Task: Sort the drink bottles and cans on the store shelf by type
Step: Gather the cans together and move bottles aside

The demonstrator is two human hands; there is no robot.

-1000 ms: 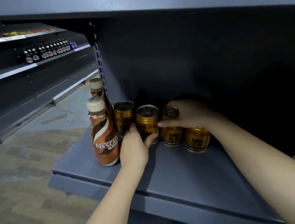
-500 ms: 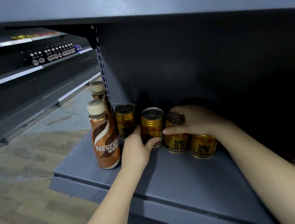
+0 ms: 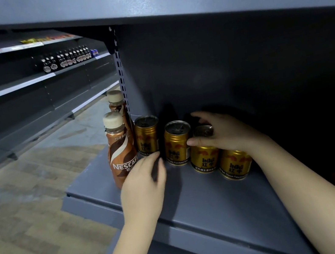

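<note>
On a store shelf (image 3: 209, 204), four gold cans (image 3: 176, 145) line up beside two coffee bottles (image 3: 122, 155); the right hand (image 3: 225, 132) grips the third can (image 3: 205, 151), the left hand (image 3: 144, 184) hovers open. Sorting looks nearly done.

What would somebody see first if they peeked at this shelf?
Probably the four shiny gold Red Bull cans lined up on the grey shelf, with the right hand curled over the top of the third one. Just left of them stand two brown Nescafe bottles with cream caps, one behind the other, and the left hand hovers in front.
</note>
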